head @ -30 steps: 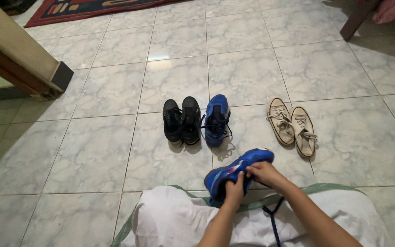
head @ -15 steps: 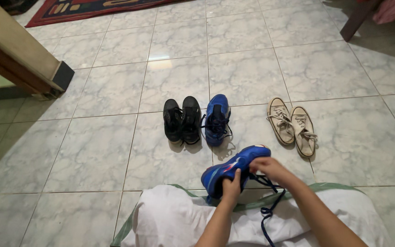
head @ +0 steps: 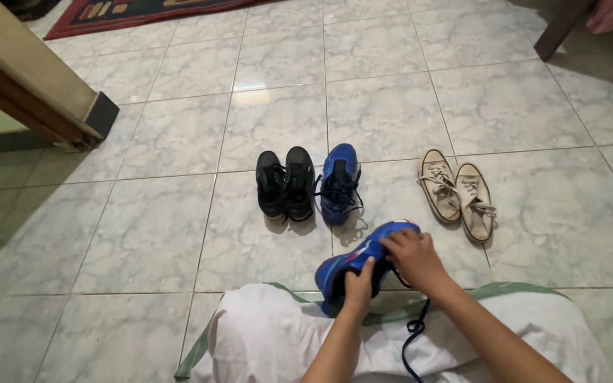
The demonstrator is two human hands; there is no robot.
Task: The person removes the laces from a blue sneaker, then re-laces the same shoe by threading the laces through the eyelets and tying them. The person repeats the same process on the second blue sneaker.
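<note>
- A blue shoe [head: 363, 259] is held above the lap, over the near edge of the tiled floor [head: 143, 234], toe pointing away and to the right.
- The left hand [head: 358, 287] is closed on the heel end of the shoe; the right hand [head: 409, 257] is laid over the lace area, its grip pinching the dark blue lace [head: 414, 328], whose free end hangs down over the white cloth [head: 271, 340].
- Step judged in hand: lacing — the shoe is steadied while the lace is worked.
- The next move would call for a firm heel hold and a steady pull on the lace.
- Further out on the floor a second blue shoe [head: 339, 182] stands between a black pair [head: 285, 183] and a beige pair [head: 457, 191] — untouched.
</note>
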